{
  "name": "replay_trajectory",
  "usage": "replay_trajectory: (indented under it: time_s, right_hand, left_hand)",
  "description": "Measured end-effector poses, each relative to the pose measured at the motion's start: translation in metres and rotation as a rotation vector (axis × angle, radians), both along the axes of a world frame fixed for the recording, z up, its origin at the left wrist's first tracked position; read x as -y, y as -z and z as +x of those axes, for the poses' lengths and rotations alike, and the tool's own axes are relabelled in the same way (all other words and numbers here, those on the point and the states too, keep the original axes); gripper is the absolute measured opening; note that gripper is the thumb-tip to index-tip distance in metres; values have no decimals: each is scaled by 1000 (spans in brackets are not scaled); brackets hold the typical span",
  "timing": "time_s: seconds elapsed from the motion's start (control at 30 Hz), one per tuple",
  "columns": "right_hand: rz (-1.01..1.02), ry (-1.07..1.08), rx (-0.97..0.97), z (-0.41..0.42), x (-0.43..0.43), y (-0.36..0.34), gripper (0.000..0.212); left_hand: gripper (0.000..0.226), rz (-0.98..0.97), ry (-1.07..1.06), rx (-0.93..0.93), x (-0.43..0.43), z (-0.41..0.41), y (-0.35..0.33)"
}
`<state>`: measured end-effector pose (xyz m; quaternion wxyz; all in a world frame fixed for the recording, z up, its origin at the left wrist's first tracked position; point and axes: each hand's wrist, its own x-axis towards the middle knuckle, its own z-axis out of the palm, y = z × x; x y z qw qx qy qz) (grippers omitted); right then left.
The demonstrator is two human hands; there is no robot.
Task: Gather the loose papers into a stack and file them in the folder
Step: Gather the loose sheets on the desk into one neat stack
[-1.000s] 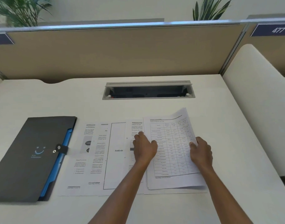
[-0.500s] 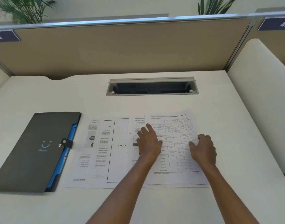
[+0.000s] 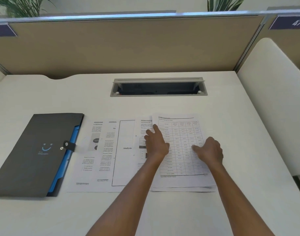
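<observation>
Change: table-printed white sheet, curled up a second ago, lay flat atop overlapping white printed papers on white tabletop | my left hand pressed flat, fingers spread, on its left edge | my right hand rested on it, fingers hidden, grip untellable | dark grey folder lay closed just left of them | print blurred

The thin white printed paper sheets under my left hand and right hand look smooth and matt. The white desk top looks like smooth, matt laminate. The dark grey flat folder has a dull, plastic-looking cover, its blue inner dividers are a slightly shinier plastic, and its small round snap stud is bright metal. The grey rectangular cable hatch frame looks like satin metal. The beige partition panel looks matt and cloth-covered, and its silver top rail is glossy metal.
</observation>
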<state>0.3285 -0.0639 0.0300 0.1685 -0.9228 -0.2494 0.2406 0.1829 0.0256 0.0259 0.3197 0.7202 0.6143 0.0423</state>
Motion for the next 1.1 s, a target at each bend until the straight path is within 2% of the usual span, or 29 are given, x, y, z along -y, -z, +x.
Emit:
replay_trajectory:
  time_s: [0.13,0.17,0.23,0.33,0.37,0.43,0.5,0.57,0.7,0.8,0.93,1.03,1.1]
  right_hand:
    - [27,41,-62,3,2,1,48]
    - [38,57,-84,5,2,2,50]
    - [82,74,-118,9,3,4,40]
    - [195,63,-177,15,7,6,43]
    - [249,73,-201,16,8,2,48]
    - [379,121,-289,20,11,-6,74]
    - [504,142,-472,28,12,-11,81]
    - [541,114,-608,39,12,-11,83]
    - [541,-46,-648,50,13,-16,69]
    - [629,-102,-800,55,10,-21,78]
    - [662,-208,-957,55,5,-27,60]
    - [665,-286,-969,48,2,-35,72]
    - [699,-268,-1028,45,2,-37,67]
  left_hand:
    - [92,-127,-227,346,-6,-4,3]
    - [88,-155,-287,448,-5,-5,3]
    - [73,-177,-363,599,-4,-10,2]
    - [37,-126,-269,754,-4,-15,-1]
    - [32,-124,-230,805,-3,-17,-6]
    - [33,-116,-165,897,-3,-18,-20]
    - [38,-104,-106,958,-4,-18,-36]
    - [43,-116,-57,1020,-6,-19,-49]
    - [45,-145,19,1077,-8,-24,-73]
    - [44,-180,96,1141,-10,-24,-85]
    - [45,-198,216,1138,-9,-23,-96]
    - [48,-230,296,1143,-8,-21,-104]
    - [49,-251,347,1158,-8,-19,-110]
